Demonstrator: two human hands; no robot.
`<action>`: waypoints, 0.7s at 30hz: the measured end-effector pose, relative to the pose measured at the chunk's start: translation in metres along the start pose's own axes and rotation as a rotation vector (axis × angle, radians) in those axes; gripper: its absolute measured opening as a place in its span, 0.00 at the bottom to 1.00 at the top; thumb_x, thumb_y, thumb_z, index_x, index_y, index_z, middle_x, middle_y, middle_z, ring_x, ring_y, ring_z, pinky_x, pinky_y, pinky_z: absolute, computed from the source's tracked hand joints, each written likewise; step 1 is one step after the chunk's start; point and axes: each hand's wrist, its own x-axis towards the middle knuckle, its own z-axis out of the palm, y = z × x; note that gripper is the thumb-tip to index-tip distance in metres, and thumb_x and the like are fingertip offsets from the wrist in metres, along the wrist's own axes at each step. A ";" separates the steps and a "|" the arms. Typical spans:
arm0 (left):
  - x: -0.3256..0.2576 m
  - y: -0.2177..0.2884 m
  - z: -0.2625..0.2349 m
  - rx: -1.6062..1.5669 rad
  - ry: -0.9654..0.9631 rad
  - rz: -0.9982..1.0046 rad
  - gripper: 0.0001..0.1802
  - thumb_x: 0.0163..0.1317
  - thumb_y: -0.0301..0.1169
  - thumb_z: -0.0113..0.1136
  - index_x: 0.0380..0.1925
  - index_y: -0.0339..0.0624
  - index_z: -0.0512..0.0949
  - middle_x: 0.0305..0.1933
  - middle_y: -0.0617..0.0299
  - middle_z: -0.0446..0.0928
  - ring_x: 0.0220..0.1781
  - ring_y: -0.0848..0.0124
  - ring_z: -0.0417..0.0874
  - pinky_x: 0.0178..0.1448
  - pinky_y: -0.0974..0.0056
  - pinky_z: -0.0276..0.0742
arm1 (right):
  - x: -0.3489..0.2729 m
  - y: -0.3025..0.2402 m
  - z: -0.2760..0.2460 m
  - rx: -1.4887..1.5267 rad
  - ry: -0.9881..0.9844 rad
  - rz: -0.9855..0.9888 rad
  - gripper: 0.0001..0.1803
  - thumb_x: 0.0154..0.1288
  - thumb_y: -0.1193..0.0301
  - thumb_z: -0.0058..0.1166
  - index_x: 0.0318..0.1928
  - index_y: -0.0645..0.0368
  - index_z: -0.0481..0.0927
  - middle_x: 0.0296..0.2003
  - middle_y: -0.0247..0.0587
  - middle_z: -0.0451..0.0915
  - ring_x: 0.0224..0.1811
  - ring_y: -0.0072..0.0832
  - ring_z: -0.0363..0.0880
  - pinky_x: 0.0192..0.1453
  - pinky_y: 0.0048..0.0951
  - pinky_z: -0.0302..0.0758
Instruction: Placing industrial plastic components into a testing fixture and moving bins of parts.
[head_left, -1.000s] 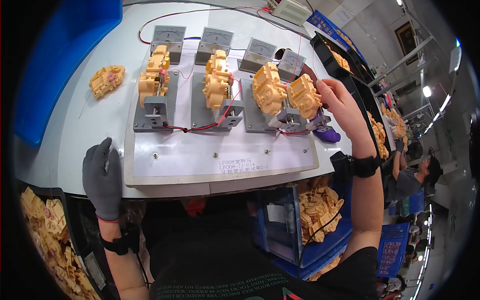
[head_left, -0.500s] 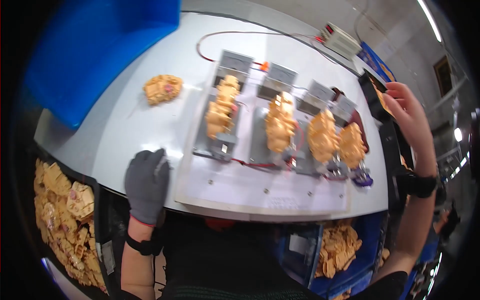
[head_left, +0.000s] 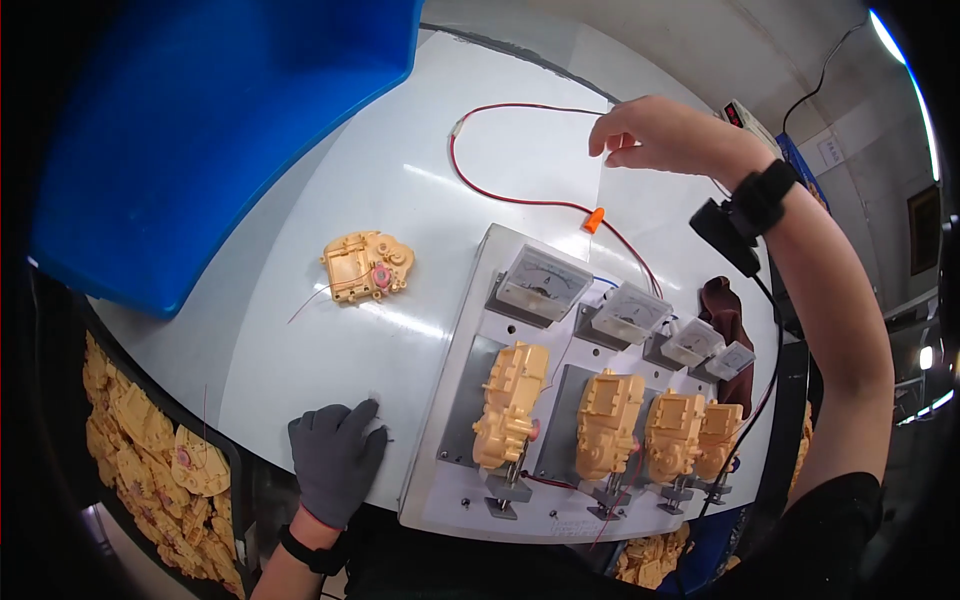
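Observation:
My left hand [head_left: 337, 462], in a grey glove, is at the near table edge, left of the test board. Its fingers are loosely bent and apart, holding nothing. My bare right hand [head_left: 655, 137] hangs over the far part of the table above a red and black cable [head_left: 520, 200]. Thumb and fingers are bent with a gap between them, and nothing shows there. A yellow plastic gear housing [head_left: 367, 268] with a thin wire lies alone left of the board. On the board [head_left: 425, 485] several similar housings [head_left: 510, 405] sit in holders, each before a gauge [head_left: 543, 283].
A large blue bin [head_left: 230, 130] occupies the far left. Below the table edge, a black crate [head_left: 225, 430] holds many yellow housings [head_left: 150, 450]. An orange wire connector [head_left: 594, 220] lies behind the gauges. Dark cloth [head_left: 727, 320] lies at the right, and a power supply [head_left: 748, 122] behind.
My right hand has swung from the black container at the right to the far middle of the table. The view has shifted; the left hand stays near the table edge.

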 end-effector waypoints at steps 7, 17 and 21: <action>0.014 -0.006 0.003 0.003 0.028 -0.023 0.24 0.46 0.33 0.65 0.47 0.50 0.75 0.52 0.58 0.69 0.55 0.58 0.68 0.57 0.54 0.62 | 0.069 0.029 0.057 0.032 -0.179 -0.144 0.15 0.57 0.65 0.57 0.47 0.49 0.79 0.42 0.38 0.80 0.48 0.35 0.78 0.50 0.34 0.73; 0.006 -0.007 0.008 0.112 -0.045 -0.064 0.24 0.44 0.34 0.62 0.46 0.46 0.75 0.51 0.57 0.69 0.55 0.56 0.67 0.57 0.50 0.62 | 0.103 0.027 0.096 0.053 -0.362 -0.173 0.10 0.54 0.65 0.55 0.36 0.53 0.81 0.33 0.40 0.80 0.39 0.37 0.79 0.43 0.36 0.75; 0.009 -0.004 0.005 0.058 -0.060 -0.074 0.25 0.43 0.28 0.62 0.47 0.42 0.73 0.53 0.53 0.67 0.57 0.52 0.65 0.60 0.49 0.60 | 0.093 0.069 0.116 0.011 -0.365 -0.033 0.10 0.54 0.68 0.54 0.37 0.53 0.81 0.33 0.40 0.81 0.40 0.38 0.79 0.43 0.35 0.75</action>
